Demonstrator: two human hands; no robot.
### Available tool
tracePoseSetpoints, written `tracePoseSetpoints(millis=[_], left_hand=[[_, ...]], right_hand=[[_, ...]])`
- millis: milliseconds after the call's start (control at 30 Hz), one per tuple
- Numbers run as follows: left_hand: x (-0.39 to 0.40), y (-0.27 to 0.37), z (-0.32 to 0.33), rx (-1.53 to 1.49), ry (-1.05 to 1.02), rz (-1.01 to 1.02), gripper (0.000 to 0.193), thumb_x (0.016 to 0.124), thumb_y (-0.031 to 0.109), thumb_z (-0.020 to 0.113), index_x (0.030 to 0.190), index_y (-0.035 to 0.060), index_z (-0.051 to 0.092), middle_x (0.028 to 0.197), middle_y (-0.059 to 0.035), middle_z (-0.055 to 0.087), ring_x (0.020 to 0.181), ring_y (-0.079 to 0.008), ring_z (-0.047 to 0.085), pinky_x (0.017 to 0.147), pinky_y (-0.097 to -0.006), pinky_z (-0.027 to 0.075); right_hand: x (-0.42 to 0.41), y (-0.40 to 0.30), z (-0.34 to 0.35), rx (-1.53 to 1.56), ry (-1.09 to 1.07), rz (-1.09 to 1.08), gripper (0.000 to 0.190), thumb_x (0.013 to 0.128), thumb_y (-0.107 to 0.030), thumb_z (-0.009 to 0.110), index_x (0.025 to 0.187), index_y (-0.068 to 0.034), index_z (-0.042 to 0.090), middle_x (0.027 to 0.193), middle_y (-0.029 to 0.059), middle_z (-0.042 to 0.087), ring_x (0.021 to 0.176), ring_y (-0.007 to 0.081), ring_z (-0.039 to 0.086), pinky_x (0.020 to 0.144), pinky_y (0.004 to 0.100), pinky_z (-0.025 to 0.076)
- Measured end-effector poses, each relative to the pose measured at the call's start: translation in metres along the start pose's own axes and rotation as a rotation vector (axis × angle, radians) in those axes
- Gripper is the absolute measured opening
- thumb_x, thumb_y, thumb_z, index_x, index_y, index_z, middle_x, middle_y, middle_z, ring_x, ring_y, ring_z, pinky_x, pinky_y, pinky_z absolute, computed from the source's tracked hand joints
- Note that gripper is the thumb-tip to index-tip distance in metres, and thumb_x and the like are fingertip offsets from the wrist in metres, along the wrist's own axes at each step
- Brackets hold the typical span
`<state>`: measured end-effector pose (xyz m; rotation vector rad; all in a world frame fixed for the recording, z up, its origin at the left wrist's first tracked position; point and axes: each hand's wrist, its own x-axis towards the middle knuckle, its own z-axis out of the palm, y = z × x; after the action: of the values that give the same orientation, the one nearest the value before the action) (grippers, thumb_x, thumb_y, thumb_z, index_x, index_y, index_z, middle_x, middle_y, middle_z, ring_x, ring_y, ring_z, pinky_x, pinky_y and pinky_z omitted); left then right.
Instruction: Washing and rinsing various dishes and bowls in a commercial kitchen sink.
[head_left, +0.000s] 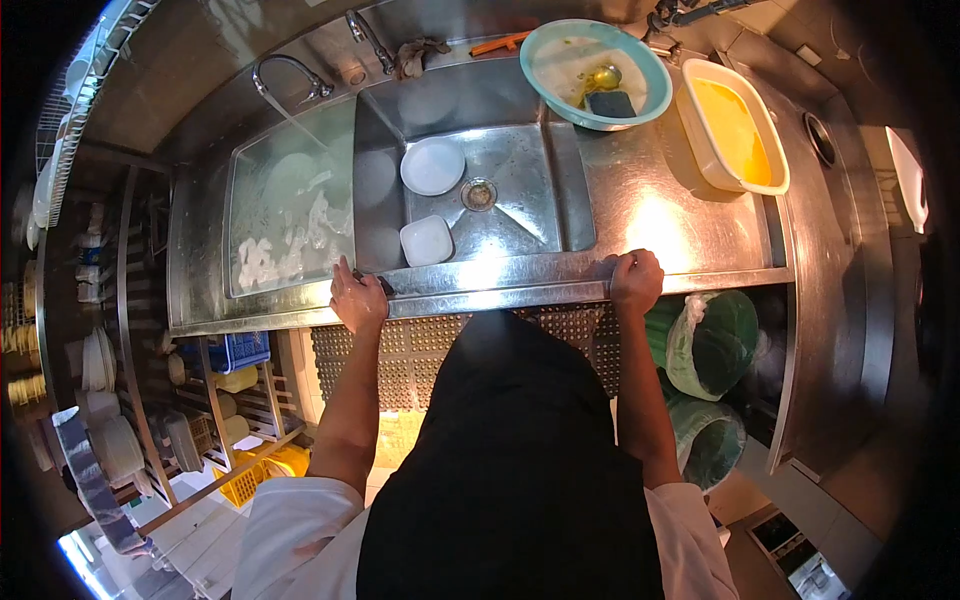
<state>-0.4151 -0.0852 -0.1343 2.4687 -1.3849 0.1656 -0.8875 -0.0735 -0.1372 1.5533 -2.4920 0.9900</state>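
My left hand (360, 298) rests on the front rim of a stainless steel sink counter (495, 289), fingers apart. At the right of the same rim, my right hand (636, 282) lies curled on the edge; whether it grips anything is not clear. Between them, a round white plate (433, 166) and a squarish white dish (427, 241) lie in the right basin (517, 180), near its drain (479, 195). Cloudy, foamy water (289, 217) fills the left basin, and a stream runs into it from a curved faucet (289, 67).
A turquoise basin (531, 90) holding a dark sponge (609, 104) and a ladle-like metal utensil stands behind right, beside a cream tub (776, 169) of yellow liquid. Lined green bins (712, 345) stand below right. Shelves of dishes (100, 360) are at left.
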Motion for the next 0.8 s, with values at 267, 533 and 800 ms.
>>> tracePoseSetpoints(millis=[267,533,800], left_hand=[[0.002,-0.008,0.005,0.049,-0.076,0.031,0.044,0.09,0.028,0.053,0.127,0.0102,0.069,0.134,-0.0138,0.065,0.128,-0.032,0.056,0.106,-0.05,0.041],[0.005,0.0,-0.011,0.034,-0.234,-0.005,0.045,0.09,0.025,0.052,0.128,0.0087,0.068,0.139,-0.0117,0.063,0.13,-0.0314,0.054,0.11,-0.0489,0.038],[0.0,0.002,-0.004,0.022,0.207,0.012,0.051,0.089,0.027,0.053,0.136,0.0082,0.063,0.149,-0.0131,0.054,0.138,-0.0317,0.047,0.114,-0.0493,0.033]], right_hand=[[0.001,0.002,0.004,-0.013,-0.048,0.049,0.013,0.084,-0.017,0.063,0.08,-0.005,0.065,0.081,0.0168,0.066,0.077,0.041,0.064,0.072,0.0516,0.051],[0.0,0.0,0.0,0.025,-0.027,-0.005,0.015,0.086,-0.017,0.063,0.079,-0.004,0.064,0.079,0.0182,0.066,0.075,0.041,0.064,0.07,0.0521,0.05],[-0.002,-0.002,0.001,-0.025,-0.019,-0.009,0.013,0.086,-0.016,0.063,0.077,-0.006,0.063,0.078,0.0143,0.064,0.073,0.0384,0.062,0.066,0.0505,0.048]])
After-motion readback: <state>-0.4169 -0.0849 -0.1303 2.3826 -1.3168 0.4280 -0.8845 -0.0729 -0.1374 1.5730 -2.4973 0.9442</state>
